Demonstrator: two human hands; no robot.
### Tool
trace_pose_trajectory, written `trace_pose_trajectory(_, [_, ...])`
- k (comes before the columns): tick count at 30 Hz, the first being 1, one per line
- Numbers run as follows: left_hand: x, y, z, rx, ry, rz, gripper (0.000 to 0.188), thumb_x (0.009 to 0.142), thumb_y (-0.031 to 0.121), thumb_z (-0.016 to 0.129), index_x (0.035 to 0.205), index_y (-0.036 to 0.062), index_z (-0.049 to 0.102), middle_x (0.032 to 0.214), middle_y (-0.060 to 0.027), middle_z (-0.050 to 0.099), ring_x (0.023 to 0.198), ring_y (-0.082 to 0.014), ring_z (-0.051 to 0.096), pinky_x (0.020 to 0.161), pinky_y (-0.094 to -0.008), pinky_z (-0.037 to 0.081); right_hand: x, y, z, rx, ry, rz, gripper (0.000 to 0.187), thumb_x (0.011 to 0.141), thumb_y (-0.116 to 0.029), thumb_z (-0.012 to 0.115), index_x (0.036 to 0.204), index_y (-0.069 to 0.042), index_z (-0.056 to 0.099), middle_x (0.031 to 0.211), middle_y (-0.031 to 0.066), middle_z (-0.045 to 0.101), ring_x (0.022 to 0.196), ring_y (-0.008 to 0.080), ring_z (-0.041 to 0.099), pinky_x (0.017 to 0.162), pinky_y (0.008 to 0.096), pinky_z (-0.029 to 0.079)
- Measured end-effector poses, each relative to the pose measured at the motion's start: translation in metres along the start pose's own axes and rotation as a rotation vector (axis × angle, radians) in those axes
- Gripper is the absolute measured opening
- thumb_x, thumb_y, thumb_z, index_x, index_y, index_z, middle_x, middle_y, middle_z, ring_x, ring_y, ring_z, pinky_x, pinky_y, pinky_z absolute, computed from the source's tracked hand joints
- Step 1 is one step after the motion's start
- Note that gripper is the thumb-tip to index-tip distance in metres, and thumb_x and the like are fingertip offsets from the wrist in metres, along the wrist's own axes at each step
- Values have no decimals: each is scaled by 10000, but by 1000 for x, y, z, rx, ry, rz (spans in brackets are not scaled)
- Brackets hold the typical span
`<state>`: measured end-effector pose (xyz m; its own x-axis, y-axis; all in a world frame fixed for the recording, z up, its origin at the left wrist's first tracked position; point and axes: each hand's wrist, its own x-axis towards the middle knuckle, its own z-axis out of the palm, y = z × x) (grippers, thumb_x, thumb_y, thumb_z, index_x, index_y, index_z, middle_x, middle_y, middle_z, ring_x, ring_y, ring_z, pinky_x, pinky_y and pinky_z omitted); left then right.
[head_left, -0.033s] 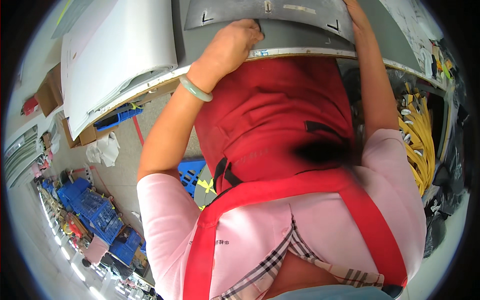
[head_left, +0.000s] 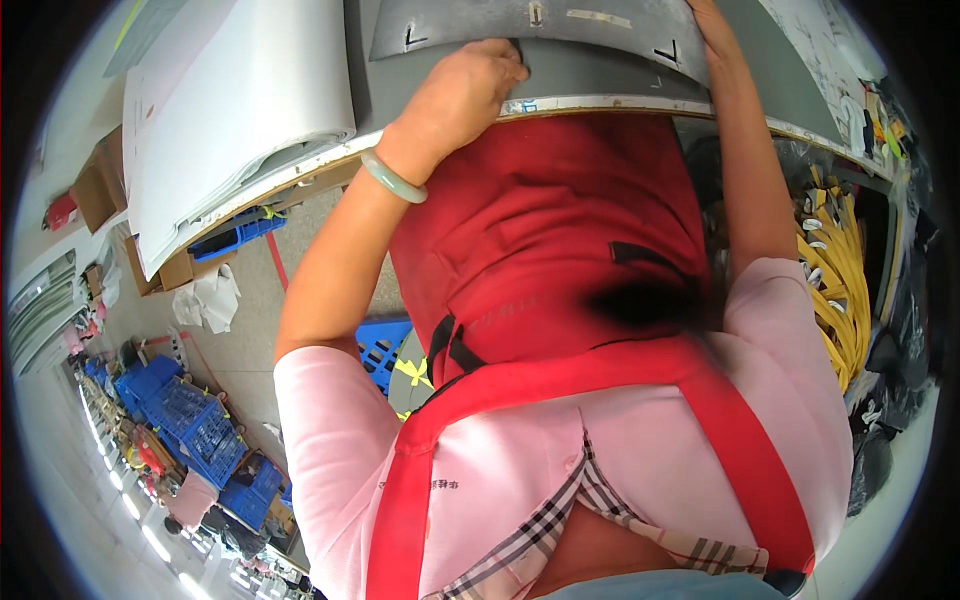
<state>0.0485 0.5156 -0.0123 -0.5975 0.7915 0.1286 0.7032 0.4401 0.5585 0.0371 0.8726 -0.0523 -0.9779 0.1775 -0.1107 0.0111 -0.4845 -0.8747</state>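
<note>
workshop, cluttered: blue crates [head_left: 190,415] at lower left, yellow strips [head_left: 838,290] at right. grey worktop [head_left: 600,78] with a pale scuffed front edge; thick white sheets [head_left: 240,110] curled over on its left part.

grey panel [head_left: 480,22] lies on the worktop at top centre, cut off by the frame top. smooth, slightly mottled, long curved lower edge; black l-shaped corner marks near both ends, beige strip and a small pale patch between.

left hand [head_left: 480,80]: fingers curled at the panel's lower edge, small dark bit at the fingertips, can't tell if gripped. right hand [head_left: 708,30]: at the panel's right end, partly out of frame, grip can't be told.

writing: small dark characters on the pink shirt [head_left: 500,500], upside down; faint lettering on the red apron [head_left: 560,230]; blue marking on the worktop edge. no brand noted.
</note>
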Motion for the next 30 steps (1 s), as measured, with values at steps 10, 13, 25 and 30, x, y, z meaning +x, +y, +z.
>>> trace_pose_trajectory(10, [-3,7,-4,90,-45,63,185,899,114,704,1025,-7,765,1147,-133,698,985,-355,673,887,-409,553,5,4,-10,-33,-26,-16,291,1029,-250,646,1248,-58,631,1108,57,707,961,154,695,838,299,587])
trace_pose_trajectory(13, [-5,7,-1,141,-34,103,188,903,116,685,1018,-21,744,1121,-132,693,994,-352,664,878,-420,550,7,5,-14,-31,-63,-21,272,1030,-252,646,1226,-63,639,1085,46,706,956,145,693,832,295,586])
trace_pose_trajectory(25, [4,3,-12,84,-138,66,171,900,81,644,997,-44,708,1105,-153,676,995,-397,646,889,-424,544,7,8,-13,-47,30,-37,236,1025,-218,655,1200,-59,650,1073,38,697,966,156,678,863,297,569])
trace_pose_trajectory(30, [6,3,-11,121,-134,34,194,914,99,685,1048,-30,737,1128,-133,690,994,-386,658,891,-419,548,14,13,-24,51,-71,-41,236,1022,-200,657,1207,-54,649,1105,43,689,1002,158,665,890,301,561])
